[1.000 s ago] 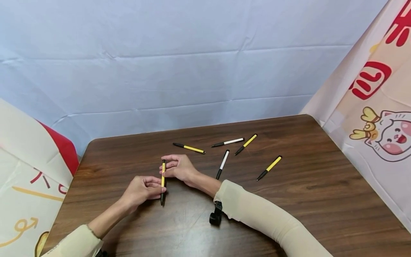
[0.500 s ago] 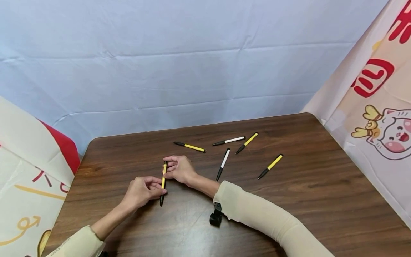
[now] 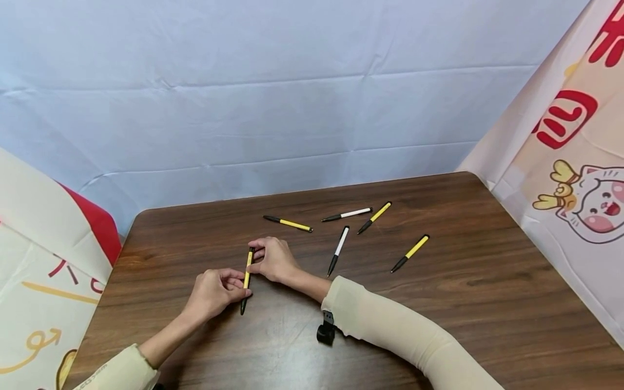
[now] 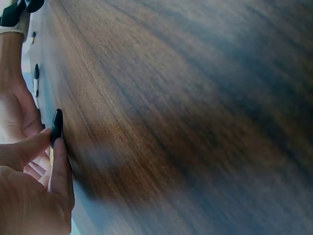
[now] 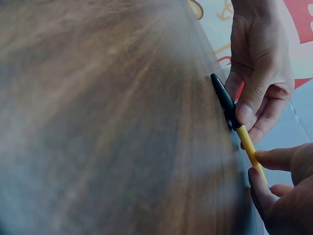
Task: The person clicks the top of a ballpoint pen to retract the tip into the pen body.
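Observation:
A yellow pen [image 3: 246, 280] with a black grip lies nearly upright in the head view, close over the table at left of centre. My left hand [image 3: 214, 292] pinches it between thumb and fingers near its black tip end. Higher up the barrel, my right hand [image 3: 274, 261] holds the yellow part by thumb and fingers, near the black top. In the right wrist view the black grip [image 5: 224, 99] sticks out past the left thumb. The left wrist view shows the black tip [image 4: 56, 125] between left thumb and finger; most of the barrel is hidden there.
Behind and right of my right hand lie two white pens [image 3: 346, 214] [image 3: 338, 249] and several yellow ones, one [image 3: 295, 225] alone at left, one [image 3: 374, 218] beside the white pair, one [image 3: 410, 253] farther right. The brown wooden table [image 3: 439, 325] ends at a pale cloth backdrop [image 3: 292, 108].
The held pen has tilted slightly, its tip shifting a little left and toward me. Both hands keep their grip; the right hand has edged slightly nearer. The other pens stay in place.

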`<state>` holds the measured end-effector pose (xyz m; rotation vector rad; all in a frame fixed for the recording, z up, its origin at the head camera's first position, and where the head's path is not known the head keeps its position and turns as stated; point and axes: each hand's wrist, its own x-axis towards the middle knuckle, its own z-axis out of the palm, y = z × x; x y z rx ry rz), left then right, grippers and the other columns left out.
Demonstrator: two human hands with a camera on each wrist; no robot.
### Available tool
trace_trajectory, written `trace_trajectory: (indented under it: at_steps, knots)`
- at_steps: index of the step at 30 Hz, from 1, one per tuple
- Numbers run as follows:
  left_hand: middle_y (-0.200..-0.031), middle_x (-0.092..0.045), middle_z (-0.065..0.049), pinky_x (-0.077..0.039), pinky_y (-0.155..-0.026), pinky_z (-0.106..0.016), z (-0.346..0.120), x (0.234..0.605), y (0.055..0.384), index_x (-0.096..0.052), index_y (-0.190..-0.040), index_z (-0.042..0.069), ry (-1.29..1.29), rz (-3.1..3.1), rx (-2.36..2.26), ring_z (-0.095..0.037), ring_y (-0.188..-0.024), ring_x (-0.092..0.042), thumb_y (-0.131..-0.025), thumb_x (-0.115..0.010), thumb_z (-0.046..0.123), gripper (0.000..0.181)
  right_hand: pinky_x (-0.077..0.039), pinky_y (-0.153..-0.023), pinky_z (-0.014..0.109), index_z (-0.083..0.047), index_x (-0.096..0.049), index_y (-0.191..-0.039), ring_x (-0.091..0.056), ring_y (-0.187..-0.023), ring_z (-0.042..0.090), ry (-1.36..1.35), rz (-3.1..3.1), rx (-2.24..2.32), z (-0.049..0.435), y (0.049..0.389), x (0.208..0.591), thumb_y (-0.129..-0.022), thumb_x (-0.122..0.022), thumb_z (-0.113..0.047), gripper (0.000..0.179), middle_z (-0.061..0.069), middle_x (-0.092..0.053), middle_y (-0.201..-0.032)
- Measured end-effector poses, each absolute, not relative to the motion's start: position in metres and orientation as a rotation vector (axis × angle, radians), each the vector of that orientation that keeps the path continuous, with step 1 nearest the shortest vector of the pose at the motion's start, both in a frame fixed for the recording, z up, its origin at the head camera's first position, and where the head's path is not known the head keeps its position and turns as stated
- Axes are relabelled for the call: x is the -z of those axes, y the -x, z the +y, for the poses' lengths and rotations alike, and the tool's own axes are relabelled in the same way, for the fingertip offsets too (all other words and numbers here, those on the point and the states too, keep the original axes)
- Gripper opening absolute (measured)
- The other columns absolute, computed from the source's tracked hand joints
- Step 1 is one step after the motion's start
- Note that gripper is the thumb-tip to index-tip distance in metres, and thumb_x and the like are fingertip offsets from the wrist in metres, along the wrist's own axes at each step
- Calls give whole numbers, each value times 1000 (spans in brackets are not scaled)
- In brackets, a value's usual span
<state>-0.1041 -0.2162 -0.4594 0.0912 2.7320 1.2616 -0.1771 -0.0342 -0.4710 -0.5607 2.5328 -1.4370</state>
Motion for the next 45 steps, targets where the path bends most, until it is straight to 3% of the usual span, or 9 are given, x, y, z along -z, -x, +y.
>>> trace_trajectory:
  at_steps: [7,19,27,36,40,45]
  knots:
    - [-81,-78,1,-57,-64,-18,-217,460,104,-78,-102,1,-73,2731,-1264,-8,-71,-74,-80,-94,13,29,-56,-84,16,-6,-74,-131,-75,-102,14,644,2655,1339,-35,175,471,-81,-94,-14,55,8,-74,-124]
    - [-82,-79,0,-56,-63,-18,-217,460,102,-79,-105,0,-96,2766,-1253,-9,-71,-75,-81,-94,15,32,-56,-86,16,-6,-73,-132,-74,-103,15,637,2664,1337,-36,175,473,-79,-96,-15,58,7,-76,-120]
    - [-82,-79,0,-57,-64,-17,-221,459,105,-79,-104,1,-132,2802,-1261,-8,-72,-75,-81,-94,16,31,-59,-75,14,-4,-72,-134,-79,-90,15,596,2527,1476,-27,174,472,-81,-94,-11,57,15,-74,-123]
    - [-90,-80,-4,-59,-68,-20,-223,449,118,-78,-110,1,-232,2835,-1259,-13,-78,-77,-86,-90,12,29,-62,-81,21,-2,-70,-136,-78,-101,24,595,2534,1517,-8,175,465,-83,-93,-12,59,15,-77,-121]
    - [-100,-80,-11,-63,-74,-27,-220,442,125,-75,-115,-1,-325,2845,-1255,-21,-87,-78,-87,-88,9,32,-63,-82,25,-1,-69,-136,-77,-104,25,594,2550,1531,3,177,461,-84,-92,-11,58,15,-77,-120]
    - [-118,-77,-18,-63,-88,-49,-213,435,131,-73,-124,-2,-426,2866,-1222,-33,-104,-76,-88,-87,9,40,-64,-84,31,0,-70,-135,-76,-105,26,589,2591,1528,17,181,456,-85,-92,-13,57,15,-77,-119]
